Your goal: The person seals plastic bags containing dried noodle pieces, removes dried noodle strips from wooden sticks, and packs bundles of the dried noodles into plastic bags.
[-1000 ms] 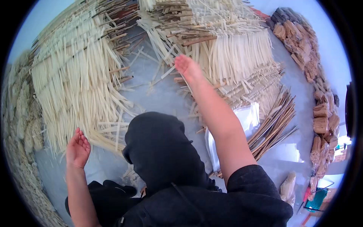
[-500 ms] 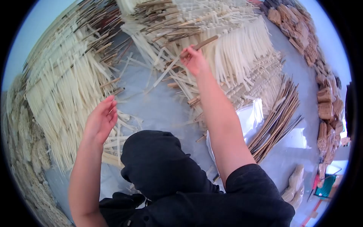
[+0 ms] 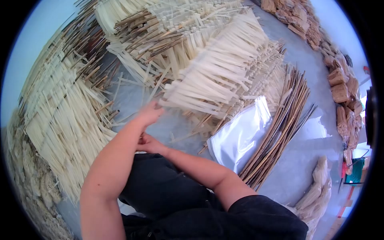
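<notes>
A row of pale, flat strips (image 3: 216,76) hangs slantwise from a stick, the upper edge smeared by motion. My left hand (image 3: 151,113), also blurred, is at the near lower end of this row, its fingers closed around the stick's end, which is mostly hidden. Close below it, in front of my lap, my right hand (image 3: 151,144) has its fingers curled together. Part of it lies behind my left forearm, and what it holds, if anything, is hidden.
Layers of strip-hung sticks (image 3: 68,116) lie on the left. More sticks (image 3: 156,40) are heaped ahead. A bundle of bare sticks (image 3: 276,132) lies right, beside a shiny white sheet (image 3: 240,136). Wrapped brown packs (image 3: 340,93) line the far right, and a clear plastic-wrapped bundle (image 3: 316,196) lies nearer.
The strip-hung stick has swung down and left toward me. My left hand has moved right to its end. My right hand has let go of it and drawn back to my lap.
</notes>
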{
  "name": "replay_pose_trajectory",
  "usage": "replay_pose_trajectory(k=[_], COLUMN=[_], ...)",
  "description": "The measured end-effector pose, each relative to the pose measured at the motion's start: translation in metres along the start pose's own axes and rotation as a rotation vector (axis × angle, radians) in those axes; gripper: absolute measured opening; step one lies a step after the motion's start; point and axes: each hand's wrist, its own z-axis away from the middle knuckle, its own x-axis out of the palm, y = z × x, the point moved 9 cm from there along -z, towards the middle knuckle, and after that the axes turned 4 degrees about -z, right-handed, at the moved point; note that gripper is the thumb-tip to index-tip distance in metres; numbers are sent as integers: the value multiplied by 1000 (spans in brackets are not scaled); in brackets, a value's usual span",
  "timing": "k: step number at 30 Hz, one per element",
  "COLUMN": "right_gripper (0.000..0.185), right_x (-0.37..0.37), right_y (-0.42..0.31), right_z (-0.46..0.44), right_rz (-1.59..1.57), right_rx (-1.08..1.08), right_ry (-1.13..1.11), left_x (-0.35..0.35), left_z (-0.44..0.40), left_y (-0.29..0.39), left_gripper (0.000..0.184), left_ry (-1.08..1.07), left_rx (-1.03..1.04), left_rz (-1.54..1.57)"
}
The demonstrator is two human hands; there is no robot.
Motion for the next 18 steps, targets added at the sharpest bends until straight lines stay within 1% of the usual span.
replay_pose_trajectory(k=[2, 3, 4, 6, 7, 8, 9, 11, 13, 14, 15, 16, 17, 18], right_gripper=[46, 46, 39, 27, 23, 21, 19, 32, 48, 60, 71, 71, 61, 57], right_x=[10, 8, -2, -25, -36, -49, -61, -69, -37, -28, -22, -29, -26, -20], right_y=[10, 6, 0, -29, -54, -89, -122, -202, -260, -272, -278, -288, -285, -277], right_z=[1, 3, 6, 18, 28, 36, 43, 45, 36, 23, 9, -3, -15, -25], right_rz=[223, 222, 252, 332, 378, 520, 660, 1227, 1896, 2061, 2220, 2216, 2361, 2418], right_rx=[216, 212, 223, 272, 310, 243, 179, -184, -621, -594, -564, -566, -662, -710], right_ry=[-108, -106, -73, 5, 53, 166, 276, 477, 387, 296, 195, 188, 14, -94], left_x=[-27, -41, -56, -71, -74, -76, -76, -72, -82, -84, -93, -103, -110, -119], left_z=[20, 23, 29, 57, 74, 91, 108, 140, 172, 185, 202, 216, 227, 241], left_y=[-3, -9, -18, -41, -56, -73, -89, -112, -124, -133, -142, -150, -152, -150], left_gripper=[38, 32, 27, 24, 27, 29, 28, 27, 23, 23, 22, 22, 22, 22], left_ry=[37, 94, 155, 233, 236, 235, 254, 271, 331, 334, 399, 465, 473, 509], left_rx=[-229, -172, -113, -70, -114, -162, -165, -178, -263, -264, -272, -282, -290, -257], left_rz=[7, -87, -179, -167, -209, -247, -237, -213, -244, -239, -210, -184, -183, -193])
